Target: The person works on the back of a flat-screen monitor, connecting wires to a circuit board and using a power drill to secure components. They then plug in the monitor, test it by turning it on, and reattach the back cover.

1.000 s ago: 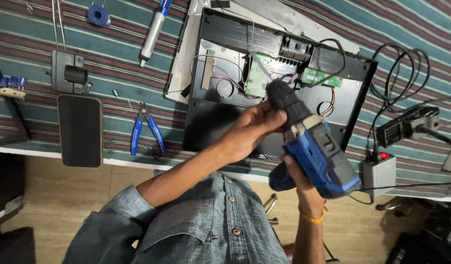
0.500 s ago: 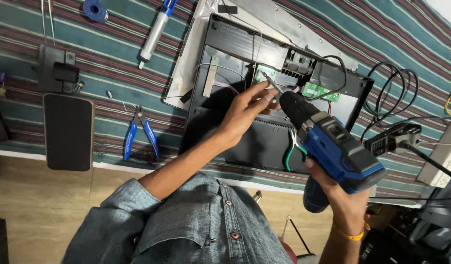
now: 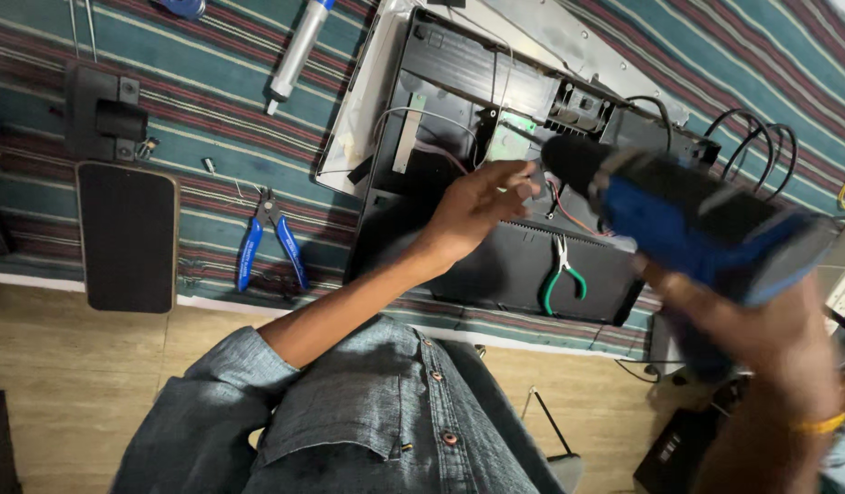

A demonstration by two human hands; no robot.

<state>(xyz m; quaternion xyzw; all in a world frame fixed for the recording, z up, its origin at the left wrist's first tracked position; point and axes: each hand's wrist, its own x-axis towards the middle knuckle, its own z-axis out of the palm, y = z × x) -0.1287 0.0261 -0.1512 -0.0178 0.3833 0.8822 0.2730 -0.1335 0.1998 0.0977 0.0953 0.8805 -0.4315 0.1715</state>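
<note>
Currently, the blue and black cordless drill [image 3: 697, 224] is being gripped by the closed right hand [image 3: 761, 338] above the right part of the opened black device housing [image 3: 495, 247], which is lying on the striped counter [image 3: 212, 119]. The left hand [image 3: 482, 209] is being held over the housing's green circuit board [image 3: 509, 142], fingers [image 3: 518, 174] loosely pinched; whether anything is being held cannot be told. Green-handled pliers [image 3: 561, 274] are lying on the housing, and blue-handled pliers [image 3: 269, 240] are lying beside it.

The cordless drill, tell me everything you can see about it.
The cordless drill has a blue and black body that looks like plastic, with a dark chuck at its front. It is blurred, so finer parts are unclear. The right hand grips its handle, holding it in the air above the opened black device, chuck towards the left hand.
</note>
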